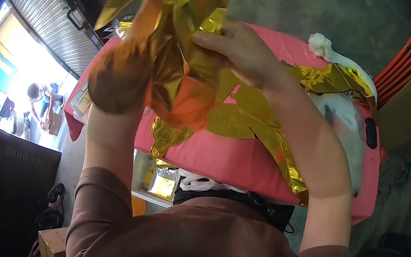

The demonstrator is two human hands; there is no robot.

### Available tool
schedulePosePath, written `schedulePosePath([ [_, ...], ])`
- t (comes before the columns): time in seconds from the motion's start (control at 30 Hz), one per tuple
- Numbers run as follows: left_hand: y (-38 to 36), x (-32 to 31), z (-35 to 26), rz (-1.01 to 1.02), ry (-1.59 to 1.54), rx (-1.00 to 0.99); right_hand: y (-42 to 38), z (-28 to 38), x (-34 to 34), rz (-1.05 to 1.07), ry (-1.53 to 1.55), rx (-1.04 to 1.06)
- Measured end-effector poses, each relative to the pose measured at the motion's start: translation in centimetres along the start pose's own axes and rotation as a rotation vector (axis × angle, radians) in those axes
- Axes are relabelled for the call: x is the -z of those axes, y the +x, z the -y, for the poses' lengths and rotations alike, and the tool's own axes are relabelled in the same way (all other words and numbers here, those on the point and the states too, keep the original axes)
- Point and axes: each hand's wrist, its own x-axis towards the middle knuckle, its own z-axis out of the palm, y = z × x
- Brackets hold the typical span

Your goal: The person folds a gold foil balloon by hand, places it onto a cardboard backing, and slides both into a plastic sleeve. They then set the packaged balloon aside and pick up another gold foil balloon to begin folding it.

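A crumpled gold foil balloon (pixel 182 67), flat and uninflated by its look, hangs raised above the table. My right hand (pixel 237 51) is closed on its right side, the thumb lying across the foil. On the left, my left hand (pixel 122 64) is smeared by motion and partly covered by the foil. Its fingers are hidden. Orange patches show on the foil between both hands. Below lie more flat gold foil pieces (pixel 257 112), spread over the pink-covered table (pixel 217 154).
White netting (pixel 320 46) and a clear plastic bag (pixel 347 127) lie on the table's right side. Below its front edge is a shelf with a small gold packet (pixel 163 185). Red pipes (pixel 404 56) stand at right. Another person (pixel 44 100) crouches by a bright doorway, left.
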Motion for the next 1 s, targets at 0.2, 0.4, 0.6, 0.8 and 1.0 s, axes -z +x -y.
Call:
schedulePosePath([
  [0.2,7.0,4.9,11.2,-0.14,0.061,0.208,-3.0,-5.7,2.6,-0.457,0.342,-0.055],
  [0.4,0.1,2.1,17.5,0.265,-1.108,0.636,-5.8,-13.1,8.3,-0.789,0.18,-0.344],
  [0.6,-2.1,-6.7,10.8,-0.456,0.179,0.857,-6.5,-15.1,8.1,-0.78,0.009,-0.38],
  [0.8,-3.3,-6.4,10.8,-0.31,0.469,0.683,-6.2,-15.5,9.6,-0.623,-0.134,-0.453],
  [1.0,-1.6,-12.9,7.6,-0.038,1.382,-0.014,-4.7,-12.6,7.0,-0.707,-0.143,-0.354],
])
